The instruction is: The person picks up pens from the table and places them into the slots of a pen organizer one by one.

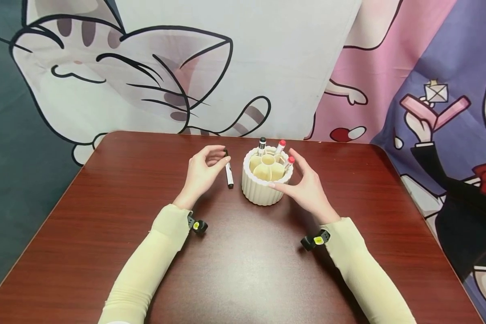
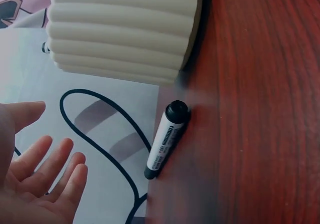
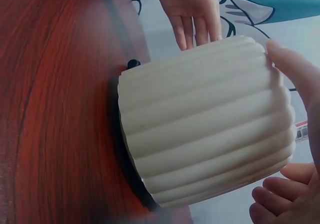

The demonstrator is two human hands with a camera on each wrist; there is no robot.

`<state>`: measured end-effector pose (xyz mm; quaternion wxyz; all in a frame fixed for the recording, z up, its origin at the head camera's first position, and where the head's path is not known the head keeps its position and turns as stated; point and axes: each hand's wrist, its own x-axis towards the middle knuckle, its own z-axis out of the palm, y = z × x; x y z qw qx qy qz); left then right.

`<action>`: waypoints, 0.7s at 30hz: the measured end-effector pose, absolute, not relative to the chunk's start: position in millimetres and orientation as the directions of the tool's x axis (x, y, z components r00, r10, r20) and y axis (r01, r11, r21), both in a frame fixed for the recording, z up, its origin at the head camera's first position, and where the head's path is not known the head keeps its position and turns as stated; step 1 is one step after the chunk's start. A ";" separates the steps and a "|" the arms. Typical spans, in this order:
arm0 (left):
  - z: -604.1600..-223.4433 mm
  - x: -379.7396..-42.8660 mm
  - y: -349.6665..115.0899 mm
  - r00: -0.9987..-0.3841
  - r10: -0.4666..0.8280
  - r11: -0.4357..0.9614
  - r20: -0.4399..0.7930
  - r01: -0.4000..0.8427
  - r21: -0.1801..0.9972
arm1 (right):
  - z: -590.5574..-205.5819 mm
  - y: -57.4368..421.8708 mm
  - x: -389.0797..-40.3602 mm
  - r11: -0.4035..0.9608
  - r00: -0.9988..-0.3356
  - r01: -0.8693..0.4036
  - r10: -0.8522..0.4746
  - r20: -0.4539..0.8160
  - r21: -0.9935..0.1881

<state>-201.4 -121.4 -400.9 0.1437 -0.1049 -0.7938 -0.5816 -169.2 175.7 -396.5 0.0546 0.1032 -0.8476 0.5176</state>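
Observation:
A round, ribbed cream pen holder with several inner compartments stands toward the back of the table. One black-capped marker and two red-ended markers, one at the back and one at the right, stand in it. My right hand holds the holder's right side, its thumb across the front rim and its fingers round the far side. Left of the holder lies a white marker with black ends on the tabletop. Over that marker is my left hand, fingers loosely bent, thumb apart, nothing held.
The dark red wooden table has rounded back corners. Behind its back edge hangs a cloth backdrop with cartoon figures. Each wrist carries a small black camera, one on the left and one on the right.

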 end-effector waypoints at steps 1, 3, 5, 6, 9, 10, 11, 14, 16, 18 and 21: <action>-401.9 -201.7 -121.3 -0.940 -0.002 0.303 0.341 0.324 0.896 | -396.9 175.7 -171.1 0.445 -0.972 -0.233 -0.125 0.198 -0.864; -403.7 -202.5 -120.8 -0.948 -0.005 0.303 0.319 0.302 0.904 | -392.8 173.9 -170.4 0.439 -0.969 -0.244 -0.139 0.202 -0.865; -406.0 -203.9 -119.8 -0.957 -0.009 0.307 0.291 0.274 0.911 | -383.1 169.8 -165.0 0.430 -0.966 -0.257 -0.150 0.212 -0.866; -407.2 -204.7 -119.2 -0.961 -0.009 0.310 0.277 0.260 0.914 | -378.0 167.6 -161.7 0.425 -0.963 -0.264 -0.156 0.218 -0.866; -411.7 -206.5 -116.9 -0.973 -0.009 0.322 0.232 0.217 0.922 | -362.9 161.1 -152.5 0.413 -0.960 -0.273 -0.170 0.222 -0.869; -413.2 -207.0 -115.7 -0.976 -0.011 0.332 0.217 0.201 0.921 | -362.2 160.7 -152.3 0.410 -0.959 -0.278 -0.173 0.225 -0.869; -414.7 -207.5 -114.7 -0.980 -0.013 0.345 0.200 0.183 0.920 | -362.1 160.4 -152.3 0.408 -0.958 -0.279 -0.175 0.226 -0.869; -418.8 -208.4 -110.9 -0.991 -0.022 0.404 0.132 0.113 0.908 | -362.1 160.3 -152.0 0.410 -0.961 -0.270 -0.174 0.216 -0.871; -420.7 -209.1 -107.8 -0.996 -0.021 0.447 0.085 0.067 0.892 | -362.9 160.6 -152.4 0.410 -0.962 -0.264 -0.171 0.211 -0.873; -422.2 -210.0 -105.2 -0.999 -0.016 0.488 0.047 0.033 0.872 | -370.1 163.1 -156.3 0.407 -0.964 -0.260 -0.166 0.209 -0.876; -423.6 -211.2 -103.2 -1.000 -0.009 0.530 0.017 0.010 0.848 | -383.8 168.0 -165.1 0.396 -0.963 -0.264 -0.167 0.214 -0.879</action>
